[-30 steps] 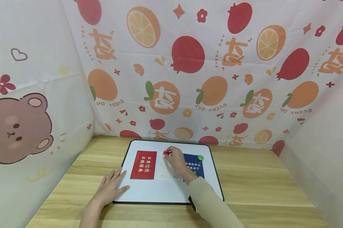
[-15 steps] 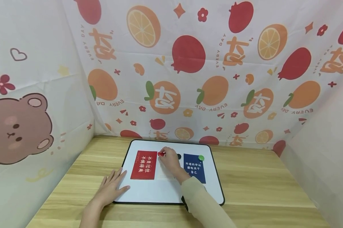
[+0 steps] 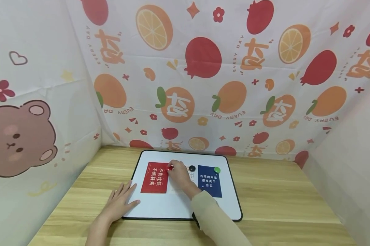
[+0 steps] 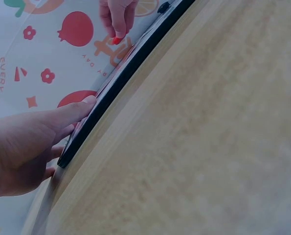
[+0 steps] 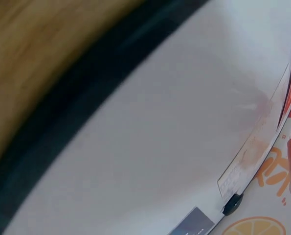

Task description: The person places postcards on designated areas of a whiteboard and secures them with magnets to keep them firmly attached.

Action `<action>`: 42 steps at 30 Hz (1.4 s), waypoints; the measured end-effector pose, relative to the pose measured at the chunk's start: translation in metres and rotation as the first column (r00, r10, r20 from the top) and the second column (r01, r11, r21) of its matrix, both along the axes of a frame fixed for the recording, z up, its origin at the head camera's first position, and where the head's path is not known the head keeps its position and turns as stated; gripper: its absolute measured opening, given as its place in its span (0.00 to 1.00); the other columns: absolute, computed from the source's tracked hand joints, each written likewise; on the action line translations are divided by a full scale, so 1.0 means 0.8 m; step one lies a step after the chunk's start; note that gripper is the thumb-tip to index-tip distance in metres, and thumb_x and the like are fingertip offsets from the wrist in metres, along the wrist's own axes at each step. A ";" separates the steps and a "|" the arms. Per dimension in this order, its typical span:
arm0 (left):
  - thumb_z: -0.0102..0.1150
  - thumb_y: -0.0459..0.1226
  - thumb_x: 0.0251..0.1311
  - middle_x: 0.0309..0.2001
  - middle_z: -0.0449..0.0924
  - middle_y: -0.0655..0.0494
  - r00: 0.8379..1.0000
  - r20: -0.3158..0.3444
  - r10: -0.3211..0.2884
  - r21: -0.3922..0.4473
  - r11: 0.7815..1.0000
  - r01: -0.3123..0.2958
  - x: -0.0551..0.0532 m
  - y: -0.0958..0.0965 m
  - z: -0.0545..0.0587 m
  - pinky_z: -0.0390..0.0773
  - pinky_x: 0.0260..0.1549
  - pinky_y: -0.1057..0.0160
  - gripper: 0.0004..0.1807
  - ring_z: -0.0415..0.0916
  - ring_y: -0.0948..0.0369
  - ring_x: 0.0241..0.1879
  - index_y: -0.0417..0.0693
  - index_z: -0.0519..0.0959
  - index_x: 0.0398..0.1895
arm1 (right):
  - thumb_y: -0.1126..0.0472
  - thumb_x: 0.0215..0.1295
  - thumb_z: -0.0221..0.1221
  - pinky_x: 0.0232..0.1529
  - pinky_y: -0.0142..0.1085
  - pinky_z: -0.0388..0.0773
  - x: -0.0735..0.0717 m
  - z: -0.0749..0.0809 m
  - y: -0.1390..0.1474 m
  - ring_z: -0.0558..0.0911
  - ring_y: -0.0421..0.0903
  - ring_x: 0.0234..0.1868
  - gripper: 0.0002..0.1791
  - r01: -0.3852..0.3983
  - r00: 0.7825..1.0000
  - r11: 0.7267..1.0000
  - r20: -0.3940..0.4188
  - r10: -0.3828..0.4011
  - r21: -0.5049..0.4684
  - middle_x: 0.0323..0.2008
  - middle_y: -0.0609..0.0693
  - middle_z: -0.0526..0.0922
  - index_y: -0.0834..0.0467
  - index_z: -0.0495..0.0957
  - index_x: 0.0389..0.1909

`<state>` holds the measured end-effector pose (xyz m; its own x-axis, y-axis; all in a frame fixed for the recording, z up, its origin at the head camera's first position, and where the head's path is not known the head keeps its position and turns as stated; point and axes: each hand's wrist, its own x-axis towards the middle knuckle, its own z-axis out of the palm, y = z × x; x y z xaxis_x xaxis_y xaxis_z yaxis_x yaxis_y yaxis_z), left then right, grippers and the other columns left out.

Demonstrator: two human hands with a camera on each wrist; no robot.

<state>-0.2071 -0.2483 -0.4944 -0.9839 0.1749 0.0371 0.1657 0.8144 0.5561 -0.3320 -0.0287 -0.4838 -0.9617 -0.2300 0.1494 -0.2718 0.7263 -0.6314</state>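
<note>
A black-edged whiteboard [image 3: 172,209] lies on the wooden table. My right hand [image 3: 179,175] pinches a small red magnet [image 3: 170,168] over the upper right corner of a red card [image 3: 154,181]; whether the magnet touches the card I cannot tell. Partly under that hand's outline is a white card [image 3: 175,189], with a black magnet [image 3: 192,168] at its top. To its right, a blue card [image 3: 210,191] has a green magnet [image 3: 217,169] at its upper right corner. My left hand [image 3: 118,203] rests, fingers spread, on the board's left edge.
Wooden tabletop [image 3: 274,201] extends around the board. A fruit-printed cloth [image 3: 203,89] hangs behind it. On the left stands a cloth wall with a bear print [image 3: 22,136], and a pale wall [image 3: 351,164] closes the right side.
My right hand has moved left with the red magnet, from above the white card to the red card's corner. The black magnet and blue card have come into view. My left hand stays put.
</note>
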 end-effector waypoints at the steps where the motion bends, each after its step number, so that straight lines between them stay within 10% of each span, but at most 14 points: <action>1: 0.57 0.52 0.57 0.66 0.50 0.33 1.000 0.000 0.000 -0.002 1.000 0.000 0.000 0.000 0.000 0.36 0.57 0.33 0.39 0.41 0.33 0.64 0.34 0.62 0.64 | 0.66 0.57 0.63 0.39 0.29 0.74 0.001 0.000 -0.001 0.74 0.39 0.37 0.06 -0.003 1.000 1.000 0.002 0.003 0.005 0.32 0.43 0.77 0.54 0.78 0.34; 31: 0.56 0.53 0.57 0.66 0.50 0.33 1.000 0.011 -0.011 0.007 1.000 0.011 -0.001 0.002 -0.002 0.35 0.57 0.34 0.40 0.40 0.34 0.64 0.35 0.62 0.64 | 0.63 0.58 0.63 0.38 0.28 0.75 0.017 -0.013 -0.010 0.73 0.36 0.35 0.06 -0.021 0.994 0.999 0.109 0.018 0.029 0.32 0.40 0.75 0.51 0.75 0.33; 42: 0.56 0.53 0.57 0.66 0.50 0.32 1.000 0.003 -0.013 0.012 1.000 0.013 -0.002 0.004 -0.002 0.35 0.57 0.33 0.39 0.40 0.33 0.64 0.34 0.62 0.64 | 0.63 0.60 0.60 0.41 0.31 0.76 0.023 0.005 0.018 0.77 0.41 0.42 0.05 -0.050 0.999 0.997 0.010 0.050 0.051 0.39 0.45 0.79 0.54 0.78 0.37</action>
